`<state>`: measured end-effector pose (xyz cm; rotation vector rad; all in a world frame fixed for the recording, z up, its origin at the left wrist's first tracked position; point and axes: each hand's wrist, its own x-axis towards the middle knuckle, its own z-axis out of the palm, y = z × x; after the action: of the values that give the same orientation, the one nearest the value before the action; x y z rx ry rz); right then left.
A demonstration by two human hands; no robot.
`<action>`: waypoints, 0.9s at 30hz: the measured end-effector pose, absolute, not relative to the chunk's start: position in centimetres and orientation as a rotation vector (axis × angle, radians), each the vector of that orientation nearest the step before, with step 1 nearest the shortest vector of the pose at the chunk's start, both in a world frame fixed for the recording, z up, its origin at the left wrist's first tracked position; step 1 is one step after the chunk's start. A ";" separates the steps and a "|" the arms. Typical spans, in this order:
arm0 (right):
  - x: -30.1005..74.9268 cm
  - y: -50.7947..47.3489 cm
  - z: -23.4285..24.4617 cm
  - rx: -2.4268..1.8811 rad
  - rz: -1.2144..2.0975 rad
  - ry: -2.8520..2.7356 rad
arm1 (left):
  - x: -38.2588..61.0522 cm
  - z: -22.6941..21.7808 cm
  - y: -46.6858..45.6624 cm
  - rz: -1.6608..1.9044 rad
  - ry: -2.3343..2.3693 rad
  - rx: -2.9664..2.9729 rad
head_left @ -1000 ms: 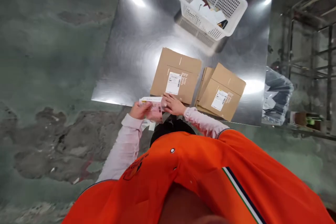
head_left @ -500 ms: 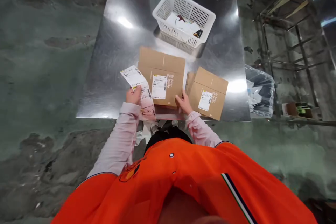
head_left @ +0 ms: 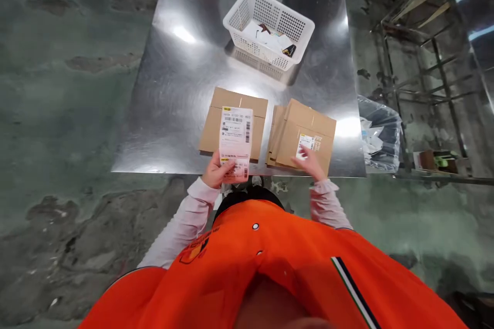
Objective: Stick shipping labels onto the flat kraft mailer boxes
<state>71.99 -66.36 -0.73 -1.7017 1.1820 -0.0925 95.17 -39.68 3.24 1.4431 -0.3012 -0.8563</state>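
Observation:
My left hand (head_left: 218, 171) is closed on the lower end of a long white shipping label (head_left: 235, 141) and holds it upright over a flat cardboard box (head_left: 216, 123) near the table's front edge. My right hand (head_left: 311, 163) lies with its fingers spread flat on a stack of flat cardboard boxes (head_left: 301, 131) to the right, beside the top box's white sticker.
A white plastic basket (head_left: 247, 10) holding papers and small items stands at the back of the shiny metal table (head_left: 173, 77). A clear bag of waste (head_left: 380, 136) hangs off the table's right side, and a metal frame rack (head_left: 432, 61) stands further right. Green concrete floor surrounds the table.
My left hand has swung the label from the left to over the left box. My right hand has moved from the left box's front edge onto the right stack.

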 end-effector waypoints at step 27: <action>88.4 -55.7 2.2 -2.037 -0.084 0.521 | 93.8 -1.8 -39.0 -0.781 0.123 1.672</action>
<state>88.43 -55.72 2.24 -2.0374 0.5213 -0.0843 93.80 -39.01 -1.78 1.6724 0.1231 -0.7810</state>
